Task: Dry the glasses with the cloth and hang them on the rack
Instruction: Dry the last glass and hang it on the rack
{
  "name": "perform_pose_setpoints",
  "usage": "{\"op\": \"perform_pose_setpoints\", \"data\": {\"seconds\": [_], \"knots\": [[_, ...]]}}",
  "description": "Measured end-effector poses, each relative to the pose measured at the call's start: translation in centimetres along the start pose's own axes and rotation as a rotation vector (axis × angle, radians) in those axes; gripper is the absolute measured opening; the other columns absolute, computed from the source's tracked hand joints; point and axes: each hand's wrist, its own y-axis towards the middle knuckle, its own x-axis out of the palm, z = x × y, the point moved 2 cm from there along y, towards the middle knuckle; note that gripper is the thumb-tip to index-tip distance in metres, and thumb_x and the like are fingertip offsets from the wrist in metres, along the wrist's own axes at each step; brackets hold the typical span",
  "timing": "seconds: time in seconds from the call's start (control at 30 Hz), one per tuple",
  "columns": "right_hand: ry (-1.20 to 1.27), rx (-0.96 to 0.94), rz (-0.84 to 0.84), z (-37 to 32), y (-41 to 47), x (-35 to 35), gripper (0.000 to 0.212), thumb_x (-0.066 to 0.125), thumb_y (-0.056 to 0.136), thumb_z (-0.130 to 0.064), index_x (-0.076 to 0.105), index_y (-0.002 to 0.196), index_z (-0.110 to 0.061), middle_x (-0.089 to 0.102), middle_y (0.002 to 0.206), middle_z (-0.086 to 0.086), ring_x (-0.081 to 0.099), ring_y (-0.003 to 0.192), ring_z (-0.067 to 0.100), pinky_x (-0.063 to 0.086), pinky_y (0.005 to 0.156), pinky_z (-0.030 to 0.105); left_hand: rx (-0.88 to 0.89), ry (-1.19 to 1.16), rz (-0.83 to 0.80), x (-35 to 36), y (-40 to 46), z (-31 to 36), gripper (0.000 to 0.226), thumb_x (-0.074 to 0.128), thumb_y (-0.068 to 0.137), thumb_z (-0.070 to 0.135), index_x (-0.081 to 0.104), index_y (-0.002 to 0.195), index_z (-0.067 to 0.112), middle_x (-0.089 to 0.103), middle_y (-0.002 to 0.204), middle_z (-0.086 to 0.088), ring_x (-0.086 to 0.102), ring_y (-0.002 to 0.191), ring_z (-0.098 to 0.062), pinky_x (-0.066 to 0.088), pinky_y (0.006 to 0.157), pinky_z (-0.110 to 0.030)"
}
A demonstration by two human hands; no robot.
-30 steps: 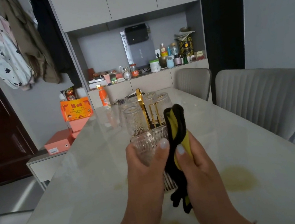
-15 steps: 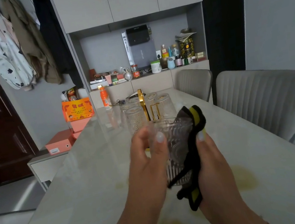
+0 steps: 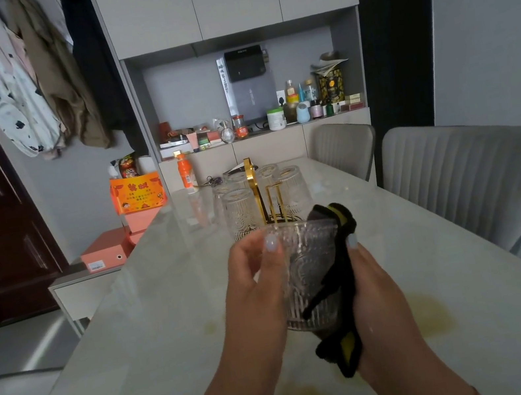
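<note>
I hold a clear ribbed glass (image 3: 310,268) above the table, mouth pointing away from me. My left hand (image 3: 257,288) grips its left side, thumb on the rim. My right hand (image 3: 371,282) presses a black and yellow cloth (image 3: 340,284) against the glass's right side; the cloth drapes over the rim and hangs below the base. Behind the glass stands the gold rack (image 3: 257,194) with several glasses (image 3: 240,211) upside down on it. One bare gold peg (image 3: 275,201) shows at the rack's front right.
The pale marble table (image 3: 145,339) has yellowish stains near my arms. Two grey chairs (image 3: 468,181) stand along its right side. An orange bottle (image 3: 188,178) sits at the far end, orange boxes (image 3: 137,198) at the far left, a cluttered shelf (image 3: 259,121) behind.
The glass has been turned and raised slightly, with its mouth now facing away. The cloth shifted from beside the glass to wrapping its right side and rim.
</note>
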Motion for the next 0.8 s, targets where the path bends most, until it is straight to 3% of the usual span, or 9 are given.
{"op": "perform_pose_setpoints", "data": {"seconds": [0.07,0.13,0.2,0.27,0.4,0.53,0.6,0.7,0.8], "knots": [[-0.23,-0.184,0.034,-0.5,-0.7,0.3,0.037,0.04,0.089,-0.056,0.063,0.112,-0.038,0.073,0.1,-0.01,0.07,0.092,0.011,0.054,0.078,0.035,0.027,-0.002,-0.014,0.6,-0.5,0.0,0.084,0.064,0.051,0.086,0.054,0.119,0.038,0.07,0.115,0.009,0.067,0.108,-0.011,0.053,0.095,-0.039],[-0.333,-0.29,0.002,-0.9,-1.3,0.6,0.046,0.035,0.082,-0.061,0.056,0.12,-0.046,0.07,0.106,-0.019,0.066,0.097,0.0,0.053,0.085,0.029,0.019,-0.064,-0.039,0.8,-0.7,-0.1,0.092,0.077,0.043,0.076,0.053,0.12,0.033,0.073,0.107,0.008,0.071,0.099,-0.011,0.058,0.086,-0.035],[-0.37,-0.301,-0.028,-1.0,-1.2,0.6,0.049,0.036,0.081,-0.065,0.055,0.123,-0.048,0.069,0.111,-0.019,0.064,0.104,0.001,0.052,0.093,0.033,0.014,-0.109,-0.076,0.7,-0.6,0.1,0.079,0.076,0.05,0.063,0.056,0.12,0.031,0.075,0.104,0.005,0.073,0.096,-0.014,0.059,0.082,-0.036],[-0.287,-0.174,-0.063,-1.0,-0.6,0.3,0.048,0.041,0.082,-0.069,0.064,0.115,-0.043,0.072,0.108,-0.012,0.067,0.104,0.01,0.051,0.095,0.041,-0.02,-0.211,-0.153,0.4,-0.5,0.1,0.072,0.072,0.059,0.057,0.058,0.123,0.026,0.074,0.11,-0.002,0.072,0.101,-0.021,0.059,0.079,-0.035],[0.011,0.107,-0.059,-1.1,0.0,-0.3,0.041,0.053,0.087,-0.053,0.079,0.082,-0.021,0.077,0.083,0.003,0.072,0.079,0.025,0.055,0.075,0.038,-0.123,-0.31,-0.235,0.3,-0.4,0.3,0.067,0.065,0.075,0.056,0.059,0.128,0.015,0.07,0.12,-0.012,0.068,0.11,-0.026,0.058,0.08,-0.033],[0.075,0.076,-0.041,-0.7,-0.3,-0.1,0.044,0.048,0.09,-0.057,0.073,0.102,-0.023,0.073,0.085,0.005,0.065,0.057,0.022,0.047,0.05,0.028,-0.033,-0.092,-0.03,0.3,-0.1,0.1,0.073,0.061,0.062,0.077,0.061,0.115,0.027,0.071,0.114,-0.003,0.071,0.101,-0.019,0.058,0.081,-0.035],[0.001,-0.065,0.037,-0.7,-0.5,0.0,0.028,0.043,0.095,-0.05,0.067,0.097,-0.035,0.072,0.082,0.001,0.066,0.061,0.016,0.049,0.056,0.03,0.053,0.042,0.073,0.7,-1.1,0.5,0.073,0.061,0.057,0.086,0.058,0.109,0.035,0.07,0.11,0.009,0.068,0.103,-0.009,0.055,0.091,-0.036],[-0.197,-0.27,0.072,-1.6,-1.1,-0.1,0.011,0.041,0.085,-0.06,0.05,0.09,-0.056,0.071,0.082,-0.011,0.069,0.07,0.007,0.055,0.068,0.036,0.058,-0.027,0.018,1.6,-2.3,0.6,0.073,0.08,0.055,0.064,0.054,0.111,0.025,0.073,0.097,0.011,0.071,0.088,-0.004,0.056,0.071,-0.019],[-0.219,-0.27,-0.048,-2.5,-1.5,0.1,0.019,0.042,0.092,-0.051,0.056,0.099,-0.042,0.073,0.092,-0.001,0.07,0.087,0.022,0.056,0.081,0.049,0.031,-0.09,-0.061,1.3,-2.2,1.4,0.059,0.08,0.062,0.063,0.058,0.109,0.033,0.075,0.099,0.015,0.071,0.087,0.001,0.057,0.073,-0.02]]}}
